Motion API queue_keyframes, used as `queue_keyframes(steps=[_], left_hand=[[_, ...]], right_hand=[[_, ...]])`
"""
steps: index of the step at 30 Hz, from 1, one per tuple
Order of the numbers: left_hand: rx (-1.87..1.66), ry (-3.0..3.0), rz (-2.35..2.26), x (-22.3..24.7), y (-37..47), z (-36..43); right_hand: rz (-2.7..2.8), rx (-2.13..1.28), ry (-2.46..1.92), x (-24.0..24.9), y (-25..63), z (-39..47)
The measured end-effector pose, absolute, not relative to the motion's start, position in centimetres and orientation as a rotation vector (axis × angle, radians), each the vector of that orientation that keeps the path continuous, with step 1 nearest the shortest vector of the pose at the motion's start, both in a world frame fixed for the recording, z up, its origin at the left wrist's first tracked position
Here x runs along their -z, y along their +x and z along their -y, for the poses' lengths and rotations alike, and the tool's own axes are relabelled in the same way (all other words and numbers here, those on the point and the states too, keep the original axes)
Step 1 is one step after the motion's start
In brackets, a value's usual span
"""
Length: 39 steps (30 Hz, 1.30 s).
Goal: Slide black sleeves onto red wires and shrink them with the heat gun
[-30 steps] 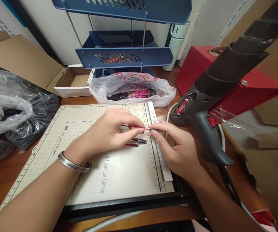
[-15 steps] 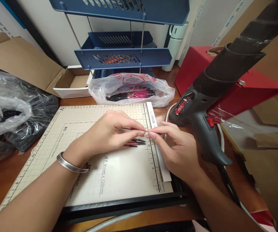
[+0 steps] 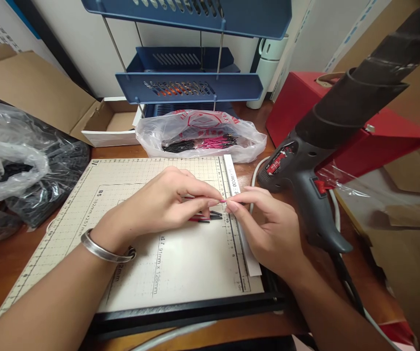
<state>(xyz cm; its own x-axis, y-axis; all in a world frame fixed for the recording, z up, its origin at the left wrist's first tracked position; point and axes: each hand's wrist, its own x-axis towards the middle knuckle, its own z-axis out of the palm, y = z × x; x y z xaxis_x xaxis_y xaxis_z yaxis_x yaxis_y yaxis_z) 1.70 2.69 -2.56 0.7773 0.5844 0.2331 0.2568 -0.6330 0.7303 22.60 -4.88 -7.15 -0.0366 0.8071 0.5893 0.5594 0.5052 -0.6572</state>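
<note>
My left hand (image 3: 169, 197) pinches a thin red wire between thumb and forefinger, above the right part of a cream cutting board (image 3: 195, 263) with printed grid lines. Fingertip to fingertip with it, my right hand (image 3: 268, 219) pinches the same wire at its right end; a short red stretch (image 3: 223, 201) shows between them. Several red and black wire pieces (image 3: 215, 215) lie on the board just under my left fingers, partly hidden by them. A white strip (image 3: 248, 248) runs along the board's right side, below my right hand.
Behind the board sits a plastic bag (image 3: 250, 144) of black and red wires. A heat gun (image 3: 301, 161) and a red box (image 3: 294, 97) stand at the right. At the left are plastic bags (image 3: 30, 180) and an open carton (image 3: 38, 92). A blue rack (image 3: 191, 87) stands behind.
Both hands have stayed pinched together on the wire, with only slight finger movement. The whole view has shifted a little.
</note>
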Motion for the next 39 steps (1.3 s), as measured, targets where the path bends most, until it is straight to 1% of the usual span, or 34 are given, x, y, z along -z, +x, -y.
queue_keyframes(steps=[5, 13, 18, 23, 29, 34, 39], left_hand=[[-0.607, 2.216, -0.633, 2.5, 1.6, -2.9], [-0.718, 2.146, -0.693, 2.5, 1.3, -3.0], [-0.68, 2.131, -0.704, 2.3, 1.3, -2.7], [-0.645, 2.124, -0.725, 2.2, 1.2, -2.6], [-0.711, 2.236, -0.761, 2.3, 0.8, -3.2], [-0.675, 2.31, -0.81, 2.4, 0.2, -3.6], [-0.552, 2.517, -0.916, 2.8, -0.1, -4.2]], right_hand=[[1.68, -0.35, -1.2, 7.2, 22.7, 5.0], [1.541, -0.55, -1.286, 7.2, 23.0, 5.2], [1.486, -0.636, -1.29, 7.3, 23.0, 5.1], [1.464, -0.629, -1.312, 7.2, 23.1, 5.2], [1.443, -0.654, -1.31, 6.9, 23.1, 5.1], [1.463, -0.642, -1.362, 6.8, 23.1, 4.8], [1.589, -0.434, -1.395, 7.5, 23.3, 4.6]])
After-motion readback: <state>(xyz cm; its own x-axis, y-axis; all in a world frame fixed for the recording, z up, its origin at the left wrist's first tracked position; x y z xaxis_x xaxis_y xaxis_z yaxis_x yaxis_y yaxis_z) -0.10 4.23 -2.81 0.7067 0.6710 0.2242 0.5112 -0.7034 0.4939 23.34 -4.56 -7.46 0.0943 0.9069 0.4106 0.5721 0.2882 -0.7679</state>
